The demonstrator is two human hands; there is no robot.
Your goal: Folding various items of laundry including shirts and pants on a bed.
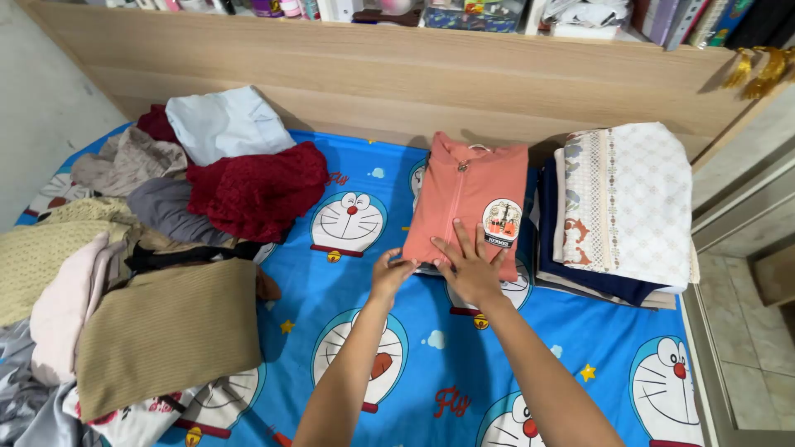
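Head view looked down on a bed covered by a blue cartoon sheet point(431, 372), with a wooden headboard point(373, 79) behind it. A folded salmon top point(464, 194) with a zip and a round patch lay on the sheet near the headboard, just left of a stack of folded clothes point(621, 215). The right hand point(472, 269) rested flat on the top's lower edge, its fingers spread open and pressing the cloth. The left hand point(391, 273) was at the top's lower left corner, fingers curled onto the edge; whether it pinched the cloth could not be told. Well to the left sat a loose pile of unfolded clothes point(124, 248), with a red lace piece point(257, 190), a pale blue piece point(224, 124) and a tan knit piece point(166, 331) among them. A shelf of books point(687, 16) ran above the headboard.
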